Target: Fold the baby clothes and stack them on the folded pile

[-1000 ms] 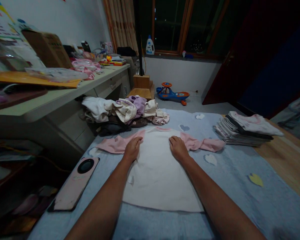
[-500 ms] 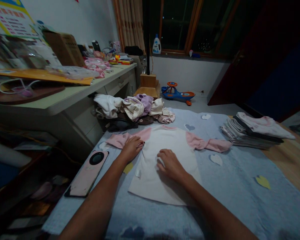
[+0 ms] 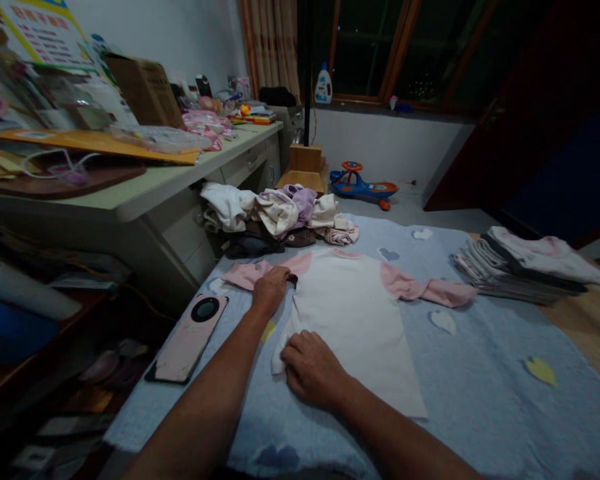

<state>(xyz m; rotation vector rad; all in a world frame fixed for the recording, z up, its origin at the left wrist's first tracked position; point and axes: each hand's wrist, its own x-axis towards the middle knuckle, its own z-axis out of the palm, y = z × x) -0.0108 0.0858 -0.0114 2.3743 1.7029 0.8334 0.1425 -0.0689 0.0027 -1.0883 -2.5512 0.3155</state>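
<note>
A long-sleeved shirt (image 3: 353, 313), white with pink sleeves and a pink neckline, lies spread on the bed with its collar away from me. My left hand (image 3: 273, 290) is closed on its left-hand side, where the pink sleeve joins the body. Closer to me, my right hand (image 3: 313, 367) is closed on the lower left side of the shirt near the hem. The cloth there is bunched and partly lifted, and the fingertips are partly hidden. A pink phone (image 3: 187, 340) with a round black camera rests left of my left forearm.
Rumpled clothes (image 3: 280, 210) are heaped behind the shirt. A stack of folded clothes (image 3: 520, 263) stands at the right. The cluttered desk (image 3: 145, 197) borders the bed on the left. Beyond lie a cardboard box (image 3: 305, 170) and a blue ride-on toy (image 3: 363, 188).
My right hand has moved from the middle of the shirt to its lower left edge and closed there. My left hand has curled at the sleeve. The view has shifted slightly left.
</note>
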